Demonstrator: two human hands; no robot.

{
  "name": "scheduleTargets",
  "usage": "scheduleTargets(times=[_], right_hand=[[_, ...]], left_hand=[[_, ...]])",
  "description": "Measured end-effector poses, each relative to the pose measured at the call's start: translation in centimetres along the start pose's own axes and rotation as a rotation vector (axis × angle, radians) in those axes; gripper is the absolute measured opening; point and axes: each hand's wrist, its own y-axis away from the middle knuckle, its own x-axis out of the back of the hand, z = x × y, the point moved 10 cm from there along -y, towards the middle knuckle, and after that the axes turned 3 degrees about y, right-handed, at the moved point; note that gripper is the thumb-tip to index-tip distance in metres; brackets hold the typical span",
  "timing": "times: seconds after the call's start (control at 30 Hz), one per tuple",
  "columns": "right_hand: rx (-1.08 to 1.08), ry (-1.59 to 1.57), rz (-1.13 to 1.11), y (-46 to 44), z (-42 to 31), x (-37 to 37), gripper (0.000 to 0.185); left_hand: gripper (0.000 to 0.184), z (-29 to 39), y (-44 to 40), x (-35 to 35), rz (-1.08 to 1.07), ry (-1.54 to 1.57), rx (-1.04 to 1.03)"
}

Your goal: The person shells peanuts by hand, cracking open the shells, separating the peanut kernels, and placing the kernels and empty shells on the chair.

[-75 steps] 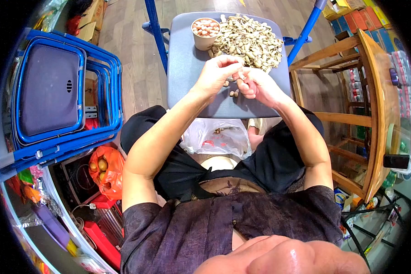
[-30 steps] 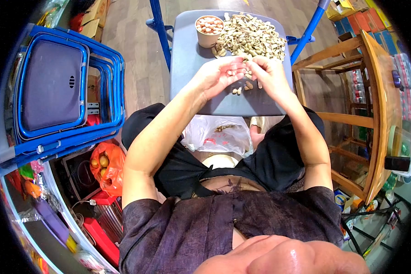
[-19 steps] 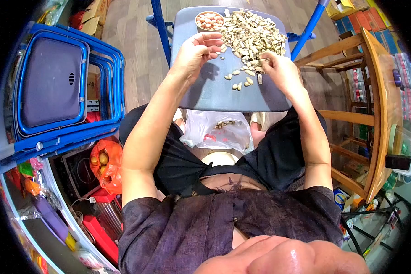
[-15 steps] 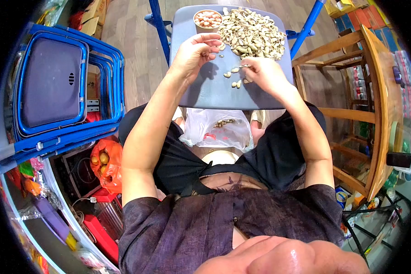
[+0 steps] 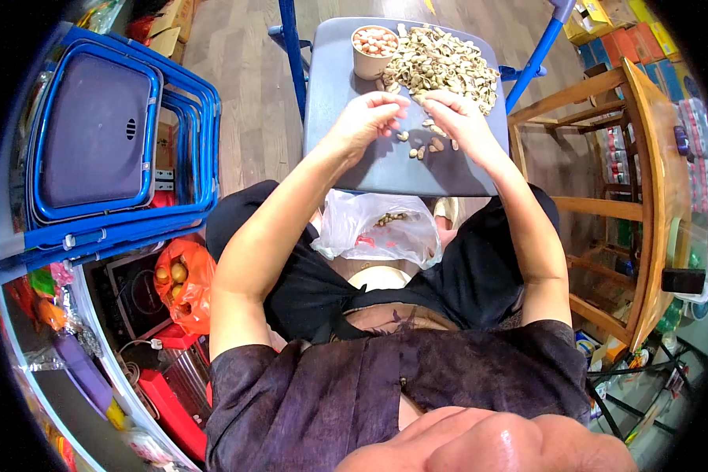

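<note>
On a grey seat (image 5: 330, 71) lies a heap of peanuts in their shells and shell pieces (image 5: 448, 67). A paper cup (image 5: 372, 66) of shelled pinkish peanuts (image 5: 375, 42) stands at the heap's left. My left hand (image 5: 367, 122) is over the seat just below the cup, its fingers curled together. Facing it, my right hand (image 5: 456, 124) has thumb and fingers pinched at the heap's near edge. Whatever either set of fingertips holds is too small to make out. Several loose peanuts (image 5: 436, 145) lie on the seat below and between my hands.
Between my legs hangs a white plastic bag (image 5: 346, 224) with some peanuts or shells (image 5: 391, 219) inside. Folded blue-framed chairs (image 5: 94, 134) stand at the left, above an orange bag (image 5: 187, 295) of round produce. At the right is a wooden stool (image 5: 641, 204) lying on its side.
My hands have come closer together, the left moving down and right, the right rising slightly toward the heap. The whole view has shifted a little. More loose peanuts show on the seat.
</note>
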Motion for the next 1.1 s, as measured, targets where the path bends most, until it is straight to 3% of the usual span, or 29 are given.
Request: scheduleTargets(times=[0.07,0.13,0.2,0.47,0.63,0.9,1.1], right_hand=[[-0.372,-0.388,-0.083,0.9,1.4,-0.4,0.024],[-0.372,-0.462,-0.064,1.1,1.4,-0.7,0.024],[-0.404,-0.520,-0.080,1.4,1.5,-1.0,0.026],[-0.307,-0.370,-0.088,1.5,0.7,-0.3,0.025],[-0.080,-0.209,-0.012,1.7,-0.2,1.0,0.026],[-0.077,-0.080,-0.034,2.6,-1.4,2.4,0.021],[-0.038,0.084,0.004,2.8,-1.5,3.1,0.018]], left_hand=[[0.027,-0.2,0.4,-1.1,-0.053,0.053,0.019],[0.030,-0.4,0.6,-2.6,-0.150,0.281,0.077],[0.033,-0.5,0.3,-3.0,-0.170,0.319,0.072],[0.018,-1.5,-0.4,-4.7,-0.186,0.421,0.144],[0.017,-2.4,-1.3,-5.6,-0.206,0.434,0.184],[0.022,-3.6,-1.8,-7.2,-0.291,0.392,0.277],[0.023,-3.5,-1.8,-7.3,-0.252,0.247,0.203]])
